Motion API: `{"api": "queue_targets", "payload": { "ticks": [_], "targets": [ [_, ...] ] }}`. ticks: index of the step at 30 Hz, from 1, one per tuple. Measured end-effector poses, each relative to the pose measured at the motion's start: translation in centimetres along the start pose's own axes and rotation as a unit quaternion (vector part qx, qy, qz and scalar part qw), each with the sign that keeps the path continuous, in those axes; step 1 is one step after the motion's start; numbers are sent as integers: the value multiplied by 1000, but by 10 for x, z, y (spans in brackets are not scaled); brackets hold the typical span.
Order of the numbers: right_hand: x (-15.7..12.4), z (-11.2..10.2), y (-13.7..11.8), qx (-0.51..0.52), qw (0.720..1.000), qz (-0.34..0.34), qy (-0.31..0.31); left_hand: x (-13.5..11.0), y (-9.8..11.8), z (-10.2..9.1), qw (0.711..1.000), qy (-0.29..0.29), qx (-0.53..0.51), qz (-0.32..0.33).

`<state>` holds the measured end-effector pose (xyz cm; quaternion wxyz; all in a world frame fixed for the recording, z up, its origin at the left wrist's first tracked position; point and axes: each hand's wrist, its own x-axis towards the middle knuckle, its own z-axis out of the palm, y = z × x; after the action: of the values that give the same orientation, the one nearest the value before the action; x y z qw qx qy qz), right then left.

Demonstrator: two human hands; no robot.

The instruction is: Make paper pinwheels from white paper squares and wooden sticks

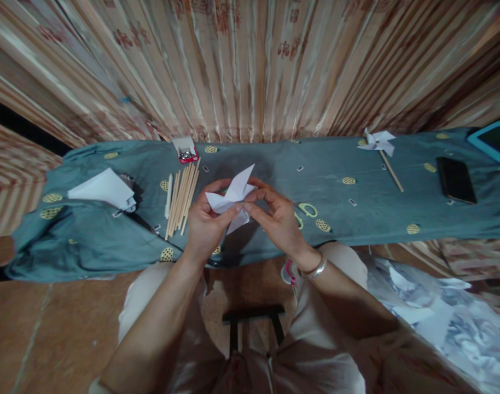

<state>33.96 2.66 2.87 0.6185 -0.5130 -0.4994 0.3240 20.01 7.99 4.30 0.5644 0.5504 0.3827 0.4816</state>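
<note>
Between my two hands, above the cloth, is a white paper pinwheel (236,191) with its pointed blades spread. My left hand (209,219) grips it from the left, thumb at the centre and fingers behind the blades. From the right, my right hand (277,216) pinches near the pinwheel's middle with thumb and fingertips. Whether a pin sits between those fingertips is too small to tell. No stick shows on this pinwheel. Just left of my left hand lie several thin wooden sticks (183,200) and a white pen-like stick (168,196).
A small box of metal pins (186,151) stands behind the sticks. Folded white paper (104,189) lies left. Green-handled scissors (307,210) are partly behind my right hand. A pinwheel on a stick (380,142), a phone (456,179) and a blue-framed device (494,140) lie right. A plastic bag of paper (442,312) sits lower right.
</note>
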Motion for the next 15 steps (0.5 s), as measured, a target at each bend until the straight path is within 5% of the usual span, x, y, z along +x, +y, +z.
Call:
{"api": "queue_targets", "payload": {
  "ticks": [9, 15],
  "targets": [
    [2, -4, 3, 31, 999, 26, 28, 1, -3, -1, 1000, -20, 22, 7],
    [4, -6, 5, 51, 996, 64, -27, 0, -1, -2, 999, -14, 30, -17]
  ]
}}
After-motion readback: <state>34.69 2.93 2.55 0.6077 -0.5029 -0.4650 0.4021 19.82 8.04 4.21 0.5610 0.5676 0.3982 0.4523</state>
